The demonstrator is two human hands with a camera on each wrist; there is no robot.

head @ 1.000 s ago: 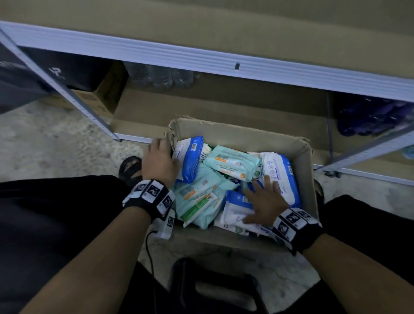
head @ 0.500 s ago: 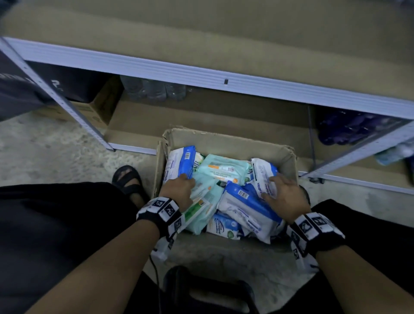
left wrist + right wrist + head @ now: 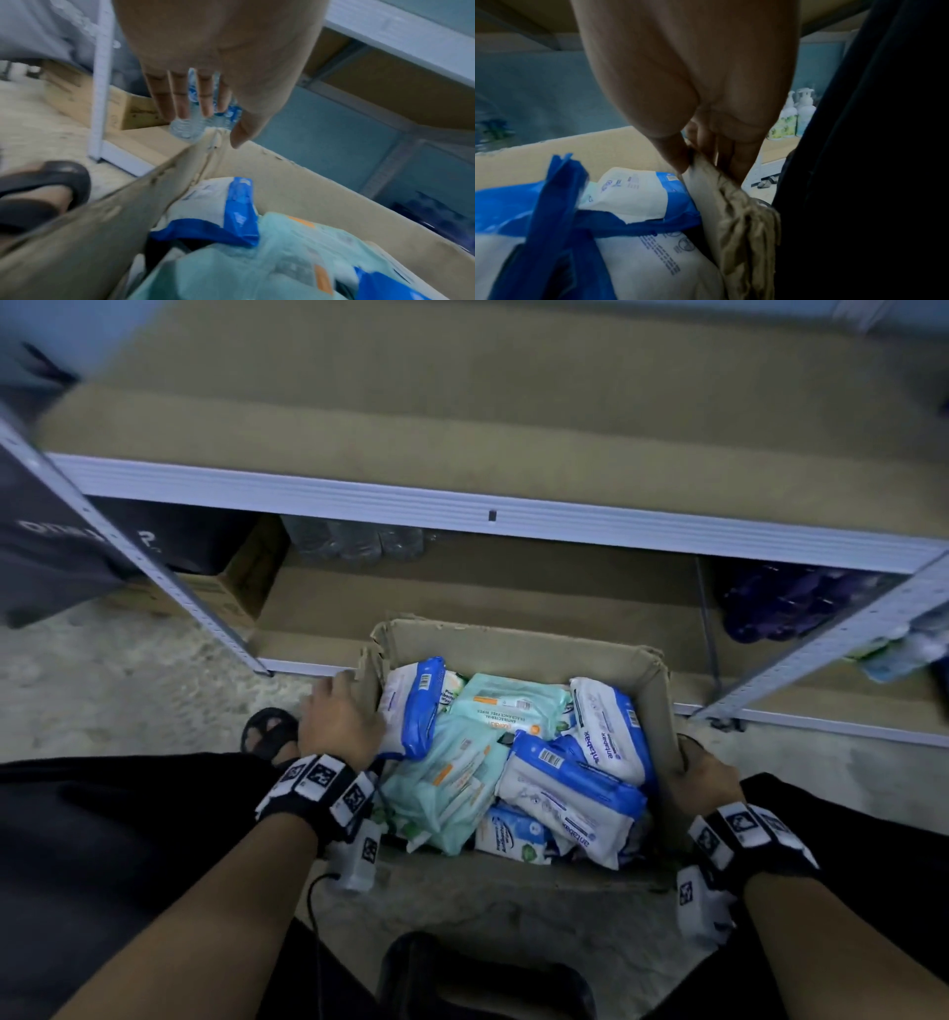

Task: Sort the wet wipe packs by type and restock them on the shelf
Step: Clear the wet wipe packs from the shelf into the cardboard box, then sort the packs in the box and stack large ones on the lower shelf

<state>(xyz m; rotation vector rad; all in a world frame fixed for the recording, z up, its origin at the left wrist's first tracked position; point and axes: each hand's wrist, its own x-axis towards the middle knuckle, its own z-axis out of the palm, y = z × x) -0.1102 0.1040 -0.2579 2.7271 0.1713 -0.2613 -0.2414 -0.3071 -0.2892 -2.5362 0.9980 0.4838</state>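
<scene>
An open cardboard box (image 3: 513,639) stands on the floor in front of the shelf, full of jumbled wet wipe packs. Several are blue-and-white packs (image 3: 570,788), several are mint-green packs (image 3: 452,778). My left hand (image 3: 341,711) lies over the box's left wall near the far corner. Its fingers (image 3: 177,97) are straight, the thumb on the inner side, and it holds nothing. My right hand (image 3: 706,775) grips the box's right wall. In the right wrist view its thumb and fingers (image 3: 734,162) pinch the crumpled cardboard edge (image 3: 731,199).
The metal shelf's upper board (image 3: 462,403) is bare. On the lower board (image 3: 488,603) sit clear water bottles (image 3: 354,541) at the back, purple bottles (image 3: 785,603) at right, a carton (image 3: 221,593) at left. My sandalled foot (image 3: 269,734) is beside the box.
Both hands have left the packs inside the box. The left moved out to the left wall; the right moved to the right wall and took hold of it.
</scene>
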